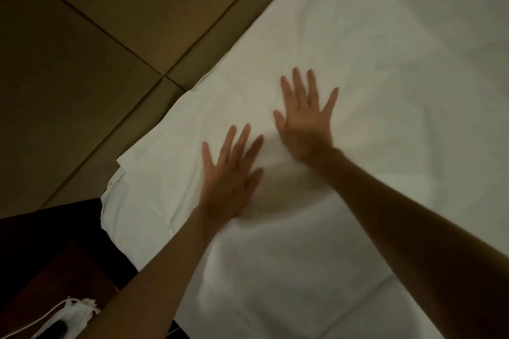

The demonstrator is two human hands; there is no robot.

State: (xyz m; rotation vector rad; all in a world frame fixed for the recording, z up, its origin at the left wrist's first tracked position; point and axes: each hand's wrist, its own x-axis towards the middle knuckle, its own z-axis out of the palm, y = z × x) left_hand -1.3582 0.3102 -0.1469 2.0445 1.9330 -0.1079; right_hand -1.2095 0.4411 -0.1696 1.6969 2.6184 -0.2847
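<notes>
1. The step in hand looks like smoothing: a white sheet [192,118] lies spread over the bed [446,58], reaching its left edge and the corner by the headboard [110,36].
2. The left hand [230,181] lies flat on the sheet, palm down and fingers straight and splayed, gripping nothing. It is the one nearer the bed's left edge.
3. The right hand [305,121] is flat and splayed in the same way. It presses the sheet just beyond the left hand, farther in from that edge.
4. Creases fan out around both palms, and a soft fold rises between the wrists. I judge the cloth is not yet flat.
5. The next move probably calls for sweeping the palms outward toward the bed's edges with even pressure, so the fold is pushed out rather than trapped.
6. At the left edge several layers show stacked. I cannot tell whether this is one folded sheet or several pieces.
7. The light is dim and both hands are slightly blurred.
8. The bed's near and right edges are cut off.
9. A dark stand [55,270] sits off the near left corner, carrying a white corded thing [68,314] too dark to identify.
</notes>
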